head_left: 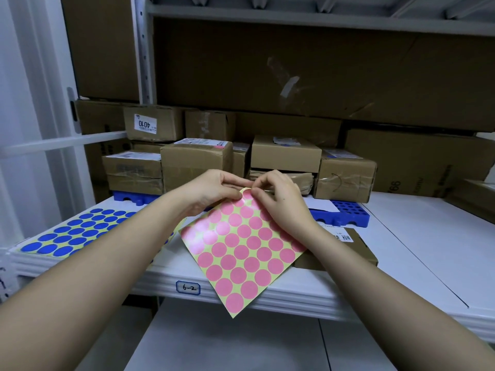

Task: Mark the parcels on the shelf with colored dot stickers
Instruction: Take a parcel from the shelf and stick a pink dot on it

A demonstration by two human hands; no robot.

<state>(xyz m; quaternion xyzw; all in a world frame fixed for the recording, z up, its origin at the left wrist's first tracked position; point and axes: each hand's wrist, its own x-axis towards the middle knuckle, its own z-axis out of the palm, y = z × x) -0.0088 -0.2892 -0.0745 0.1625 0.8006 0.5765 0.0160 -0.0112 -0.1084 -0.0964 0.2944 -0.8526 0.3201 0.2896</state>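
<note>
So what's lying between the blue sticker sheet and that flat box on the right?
In the head view, the pink sticker sheet, gripped at its top corner by both hands, spans the gap between the blue sticker sheet and the flat box.

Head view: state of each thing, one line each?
Pink dot sticker sheet: held up at its top corner, over the shelf edge.
Left hand: pinching that corner.
Right hand: pinching there too.
Blue dot sticker sheet: lying flat on white shelf.
Brown cardboard parcels: closed, stacked.

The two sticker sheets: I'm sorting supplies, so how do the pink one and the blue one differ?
The pink sheet is held at its top corner by the left hand and right hand, overhanging the shelf edge; the blue sheet lies flat, untouched. Both have round dots on yellow backing.
</note>
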